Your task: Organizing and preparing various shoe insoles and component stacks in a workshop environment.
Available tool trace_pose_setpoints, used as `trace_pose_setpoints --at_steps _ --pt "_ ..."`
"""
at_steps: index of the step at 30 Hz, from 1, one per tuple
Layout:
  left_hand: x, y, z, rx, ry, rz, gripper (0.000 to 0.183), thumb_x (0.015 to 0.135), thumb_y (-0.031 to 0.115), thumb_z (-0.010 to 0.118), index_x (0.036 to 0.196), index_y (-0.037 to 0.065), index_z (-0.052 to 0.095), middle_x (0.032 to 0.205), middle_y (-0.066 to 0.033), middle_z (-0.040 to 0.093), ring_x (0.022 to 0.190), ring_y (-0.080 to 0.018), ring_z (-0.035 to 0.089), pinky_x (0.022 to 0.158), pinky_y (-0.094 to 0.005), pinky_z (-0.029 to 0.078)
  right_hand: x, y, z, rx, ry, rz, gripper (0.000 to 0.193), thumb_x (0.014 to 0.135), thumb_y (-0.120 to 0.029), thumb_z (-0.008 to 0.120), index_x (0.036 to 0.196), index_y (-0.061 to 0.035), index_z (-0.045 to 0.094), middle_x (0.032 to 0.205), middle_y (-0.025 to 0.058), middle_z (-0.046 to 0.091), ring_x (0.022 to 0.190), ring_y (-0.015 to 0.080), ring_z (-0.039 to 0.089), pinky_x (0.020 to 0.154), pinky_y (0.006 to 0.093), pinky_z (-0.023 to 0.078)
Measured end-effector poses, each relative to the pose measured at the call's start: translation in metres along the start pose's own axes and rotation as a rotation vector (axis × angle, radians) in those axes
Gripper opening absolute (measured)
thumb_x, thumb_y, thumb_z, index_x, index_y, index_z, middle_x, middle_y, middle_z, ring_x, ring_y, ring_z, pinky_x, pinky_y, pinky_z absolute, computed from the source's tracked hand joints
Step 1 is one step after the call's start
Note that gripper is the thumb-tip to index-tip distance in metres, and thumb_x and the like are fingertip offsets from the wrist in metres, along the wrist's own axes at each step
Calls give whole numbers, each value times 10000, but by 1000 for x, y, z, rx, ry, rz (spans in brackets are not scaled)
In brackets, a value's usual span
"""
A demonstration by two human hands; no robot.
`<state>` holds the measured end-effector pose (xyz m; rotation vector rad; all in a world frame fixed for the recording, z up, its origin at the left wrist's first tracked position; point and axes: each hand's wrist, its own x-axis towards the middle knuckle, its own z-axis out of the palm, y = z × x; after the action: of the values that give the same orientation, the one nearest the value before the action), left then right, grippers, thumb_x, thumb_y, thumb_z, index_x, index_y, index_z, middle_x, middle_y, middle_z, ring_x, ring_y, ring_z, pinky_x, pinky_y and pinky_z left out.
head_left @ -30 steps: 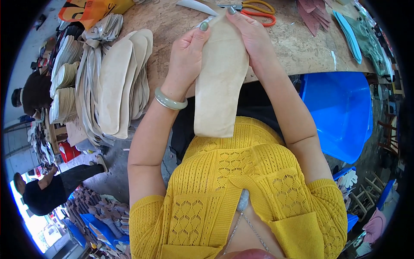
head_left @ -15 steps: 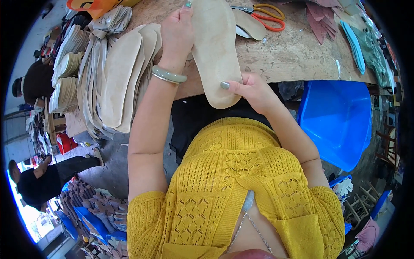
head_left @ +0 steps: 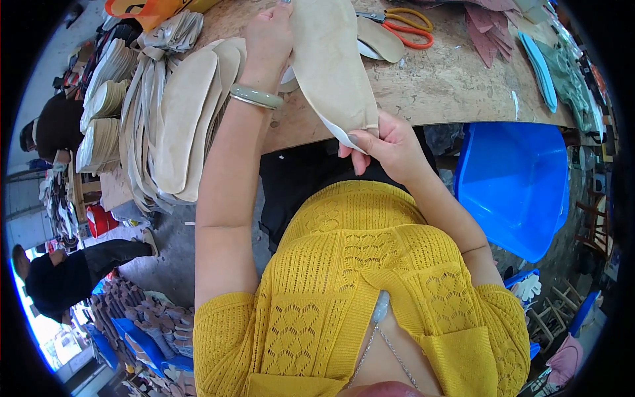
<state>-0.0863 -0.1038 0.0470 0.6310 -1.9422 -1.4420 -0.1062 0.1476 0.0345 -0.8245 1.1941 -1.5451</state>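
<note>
A beige insole [head_left: 333, 63] is stretched between both hands above the table's front edge. My left hand [head_left: 270, 36] grips its far left edge, with the thumb at the top of the picture. At the near heel end, my right hand [head_left: 389, 145] is closed on the insole, thumb on top, and the end is folded so a white underside shows. Several similar beige insoles [head_left: 187, 122] lie in an overlapping stack to the left, beside a bundle of pale strips [head_left: 137, 132]. Scissors [head_left: 407, 30] with orange and yellow handles lie beyond the insole, near another insole piece [head_left: 381, 41].
On the wooden table [head_left: 450, 92], reddish-brown scraps [head_left: 488, 30] and a light blue piece [head_left: 539, 71] lie at the right. A blue plastic tub [head_left: 512, 185] stands below the right table edge. At the far left a person in dark clothes [head_left: 63, 281] is on the floor area.
My right hand has bent the insole's near end, which lay flat before, so its white underside now shows. My left hand has shifted slightly up and left.
</note>
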Motion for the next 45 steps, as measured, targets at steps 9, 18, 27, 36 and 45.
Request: trace_pose_setpoints --at_steps 9,18,27,36,45 --pt "-4 12 5 -134 -23 -19 289 950 207 468 1049 -9 633 922 -125 682 809 -228 654 742 -312 522 -5 3 -2 -17 93 59 135 925 -107 560 1017 -11 581 833 64 665 565 79 579 537 204 458" --pt "-118 29 31 -337 -171 -307 215 923 220 603 952 7 598 790 -11 622 694 -60 564 598 -202 457 14 4 -10 53 259 -158 206 901 -92 600 1074 18 588 858 49 669 687 77 615 628 212 498" --pt "-138 35 35 -497 -41 -228 269 900 171 644 1077 -13 557 952 -52 650 791 -87 619 685 -222 514 17 -5 -24 -536 414 -182 201 848 -171 681 783 9 618 649 19 604 583 65 536 525 238 444" --pt "-144 16 37 -501 -63 -315 217 890 120 642 1054 -6 575 969 -64 655 849 -110 627 752 -250 511 16 -16 -24 -280 190 55 194 884 -196 650 791 -39 583 659 -46 524 532 29 460 485 181 366" --pt "-145 35 31 -664 -31 -336 200 890 85 632 1053 -20 584 1002 -74 657 878 -117 621 806 -263 494 10 -12 -30 8 177 68 221 874 -244 671 769 -72 581 599 -38 502 497 29 426 468 177 344"
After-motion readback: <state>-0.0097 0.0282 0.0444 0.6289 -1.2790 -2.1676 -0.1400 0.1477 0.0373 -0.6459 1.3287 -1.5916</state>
